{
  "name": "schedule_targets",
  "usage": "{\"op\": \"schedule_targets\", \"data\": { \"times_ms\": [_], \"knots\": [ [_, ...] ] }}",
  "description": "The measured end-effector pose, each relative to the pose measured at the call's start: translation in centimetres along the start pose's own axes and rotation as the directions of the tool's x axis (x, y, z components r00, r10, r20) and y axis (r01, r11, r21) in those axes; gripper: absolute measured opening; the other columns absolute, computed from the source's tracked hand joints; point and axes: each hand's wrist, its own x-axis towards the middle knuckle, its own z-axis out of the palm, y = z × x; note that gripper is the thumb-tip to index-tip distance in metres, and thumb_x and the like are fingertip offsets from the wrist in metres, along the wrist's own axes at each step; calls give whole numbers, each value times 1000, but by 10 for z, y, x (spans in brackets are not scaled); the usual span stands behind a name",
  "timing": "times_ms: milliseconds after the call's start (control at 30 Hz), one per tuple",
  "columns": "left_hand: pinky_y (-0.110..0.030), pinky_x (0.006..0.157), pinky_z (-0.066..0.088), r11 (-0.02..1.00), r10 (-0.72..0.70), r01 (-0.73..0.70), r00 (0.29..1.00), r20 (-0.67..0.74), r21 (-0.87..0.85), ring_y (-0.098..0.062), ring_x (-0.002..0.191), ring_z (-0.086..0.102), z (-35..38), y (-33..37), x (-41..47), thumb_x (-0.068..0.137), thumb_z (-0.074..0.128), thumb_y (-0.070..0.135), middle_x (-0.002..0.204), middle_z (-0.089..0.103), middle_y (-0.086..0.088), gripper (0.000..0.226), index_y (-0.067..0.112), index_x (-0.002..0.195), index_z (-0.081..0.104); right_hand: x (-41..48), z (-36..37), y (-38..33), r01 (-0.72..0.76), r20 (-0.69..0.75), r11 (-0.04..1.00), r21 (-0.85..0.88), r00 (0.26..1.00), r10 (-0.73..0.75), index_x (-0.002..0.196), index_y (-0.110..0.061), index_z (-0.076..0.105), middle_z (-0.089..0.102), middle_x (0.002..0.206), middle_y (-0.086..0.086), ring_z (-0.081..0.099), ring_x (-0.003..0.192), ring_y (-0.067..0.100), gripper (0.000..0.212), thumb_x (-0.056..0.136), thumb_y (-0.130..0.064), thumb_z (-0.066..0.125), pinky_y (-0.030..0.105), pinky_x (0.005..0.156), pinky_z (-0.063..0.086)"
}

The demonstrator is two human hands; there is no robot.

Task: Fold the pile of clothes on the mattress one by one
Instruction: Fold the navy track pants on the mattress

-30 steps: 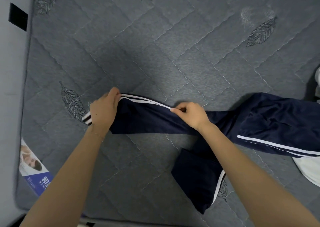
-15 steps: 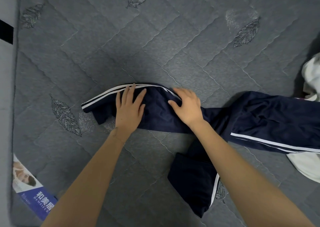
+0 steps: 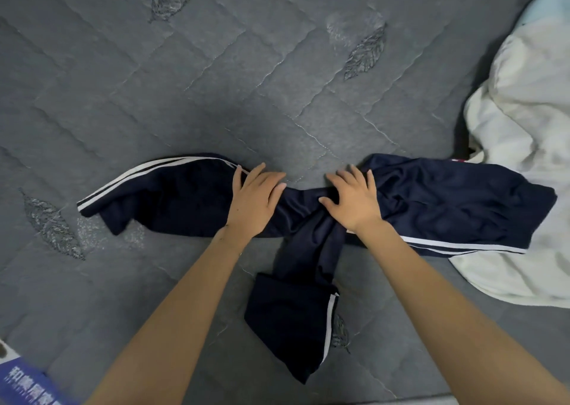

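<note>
Head view: my left hand [image 3: 253, 202] and right hand [image 3: 354, 202] press flat, fingers spread, on the navy striped trousers [image 3: 456, 201] lying across the mattress [image 3: 216, 80], beside what may be white clothes [image 3: 524, 133].

Navy trousers [image 3: 447, 207] with white stripes lie crumpled across the mattress [image 3: 216, 96], from 9 to 3 o'clock. A white clothes pile [image 3: 524, 127] touches them at 3 o'clock.

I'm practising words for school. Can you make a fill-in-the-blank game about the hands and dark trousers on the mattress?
The navy trousers have stripes coloured ____.
They lie on a quilted ____ mattress.
The left hand and right hand both rest on the ____.
The crumpled white cloth lies at the picture's ____ edge.
Missing words: white; grey; trousers; right.
</note>
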Motion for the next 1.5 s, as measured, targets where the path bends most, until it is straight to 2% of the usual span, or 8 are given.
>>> {"op": "schedule_targets", "data": {
  "times_ms": [233, 500, 733, 933, 1067, 1267, 1400, 1500],
  "knots": [
    [-40, 108, 18, 941, -85, 0, 968, 237, 338, -20, 116, 48, 17, 26, 9, 98, 45, 43, 120, 59, 2, 36, 23, 125, 55, -13, -7, 40, 5, -25, 999, -51, 1000, -7, 129, -18, 57, 55, 123, 5, 39, 127, 24, 42, 91, -33, 62, 35, 119, -3],
    [-39, 90, 33, 964, -163, 186, 978, -129, 188, -29, 88, 58, 15, 35, 10, 99, 52, 26, 96, 62, -8, 22, 9, 100, 66, -27, -8, 63, -110, -103, 994, -20, 989, 107, 112, -10, 64, 65, 105, 8, 47, 108, 26, 22, 92, -13, 56, 31, 110, 24],
    [-45, 91, 41, 990, -103, 127, 952, -289, 66, -34, 97, 53, 4, 31, 9, 92, 64, 14, 105, 58, -14, 11, 5, 97, 66, -29, -9, 63, -87, -170, 994, 63, 981, 97, 107, -7, 67, 52, 111, 9, 44, 105, 27, 22, 93, -22, 60, 33, 95, 35],
    [-48, 102, 38, 995, -46, 69, 956, -290, 68, -33, 110, 53, 11, 6, -31, 88, 70, 14, 116, 57, -15, 20, 9, 107, 69, -19, -1, 33, 103, -112, 994, 27, 989, -100, 120, -16, 64, 55, 120, 3, 43, 123, 24, 32, 88, -20, 64, 38, 116, 12],
    [-49, 110, 32, 986, -158, 167, 946, -282, 8, -33, 124, 46, 8, -18, -59, 89, 67, 12, 132, 50, -18, 43, 7, 131, 57, -15, 13, -3, 218, -62, 973, 70, 975, -214, 133, -17, 55, 53, 127, 5, 43, 122, 26, 48, 86, -18, 65, 33, 102, 26],
    [-53, 116, 22, 932, -359, 362, 922, -145, -5, -35, 136, 37, -4, -79, -97, 83, 63, 0, 144, 43, -16, 54, 1, 135, 49, -19, 40, -57, 380, -41, 924, 48, 925, -379, 144, -16, 44, 48, 134, 13, 45, 120, 32, 69, 80, -4, 66, 38, 102, 32],
    [-48, 119, 14, 972, -236, 236, 971, -29, -9, -29, 146, 22, -6, -107, -107, 79, 71, 10, 153, 33, -11, 64, 6, 137, 47, -18, 55, -92, 466, -78, 884, 39, 883, -462, 140, -14, 49, 52, 131, 17, 51, 117, 36, 73, 73, 3, 71, 44, 100, 38],
    [-51, 115, 22, 985, -168, 170, 985, -50, 40, -32, 142, 31, -8, -117, -109, 80, 76, 14, 150, 39, -14, 47, 4, 123, 59, -16, 61, -110, 500, -175, 866, 32, 856, -487, 126, -10, 63, 59, 119, 18, 58, 107, 37, 65, 65, 7, 74, 44, 91, 45]
  ]
}}
